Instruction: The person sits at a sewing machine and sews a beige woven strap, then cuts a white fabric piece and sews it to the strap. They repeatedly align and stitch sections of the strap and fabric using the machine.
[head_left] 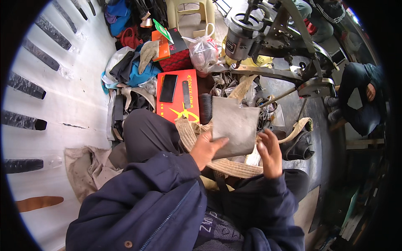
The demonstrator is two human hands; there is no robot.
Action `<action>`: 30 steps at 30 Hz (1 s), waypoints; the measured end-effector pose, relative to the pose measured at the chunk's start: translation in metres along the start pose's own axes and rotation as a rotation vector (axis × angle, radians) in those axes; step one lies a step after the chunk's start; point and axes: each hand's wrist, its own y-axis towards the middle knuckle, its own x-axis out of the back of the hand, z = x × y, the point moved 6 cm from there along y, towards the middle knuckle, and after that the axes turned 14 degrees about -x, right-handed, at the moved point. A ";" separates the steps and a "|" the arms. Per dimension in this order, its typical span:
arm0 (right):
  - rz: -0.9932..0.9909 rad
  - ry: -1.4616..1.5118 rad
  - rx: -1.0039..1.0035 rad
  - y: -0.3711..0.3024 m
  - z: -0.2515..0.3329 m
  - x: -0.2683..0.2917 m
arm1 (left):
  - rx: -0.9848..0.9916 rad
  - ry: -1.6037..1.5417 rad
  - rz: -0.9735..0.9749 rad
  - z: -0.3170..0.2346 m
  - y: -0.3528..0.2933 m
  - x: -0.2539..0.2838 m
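My left hand (pixel 206 149) grips the lower left corner of a flat, squarish grey-brown sheet (pixel 235 125), thumb lying across its face. It looks like leather or rubber; which one I cannot tell. Beside the sheet's right edge is my right hand (pixel 270 154), its fingers loosely bent and apart, slightly blurred. A ribbed tan strap (pixel 234 168) curves across my lap beneath the sheet. Just left of the sheet stands a spool of black thread (pixel 205 109).
A red box (pixel 184 85) carries a black phone (pixel 168 88). A hand-cranked sewing machine (pixel 289 62) stands at the far right, with a bag (pixel 203 52) to its left. Dark insole-like pieces (pixel 26 85) line the white panel at left. Another person (pixel 362 96) sits at right.
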 end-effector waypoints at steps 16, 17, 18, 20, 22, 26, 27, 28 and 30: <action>0.035 -0.182 -0.108 0.027 -0.007 0.063 | 0.005 1.565 0.388 0.059 0.124 0.107; 0.088 -0.258 -0.229 0.027 -0.019 0.061 | -0.031 1.652 0.469 0.069 0.126 0.107; 0.127 -0.271 -0.287 0.028 -0.030 0.056 | -0.095 1.744 0.542 0.078 0.125 0.106; 0.237 -0.135 -0.377 0.033 -0.050 0.046 | -0.129 1.882 0.676 0.097 0.125 0.106; 0.312 -0.171 -0.538 0.042 -0.075 0.040 | -0.028 1.988 0.801 0.113 0.125 0.109; 0.355 -0.536 -0.529 0.081 -0.122 0.009 | 0.070 1.844 0.758 0.106 0.126 0.100; 0.362 -0.523 -0.556 0.089 -0.133 0.002 | 0.010 1.783 0.736 0.096 0.123 0.092; 0.352 -0.471 -0.593 0.097 -0.141 -0.005 | -0.080 1.765 0.727 0.085 0.120 0.082; 0.349 -0.269 -0.743 0.113 -0.155 -0.026 | -0.198 1.737 0.711 0.062 0.108 0.063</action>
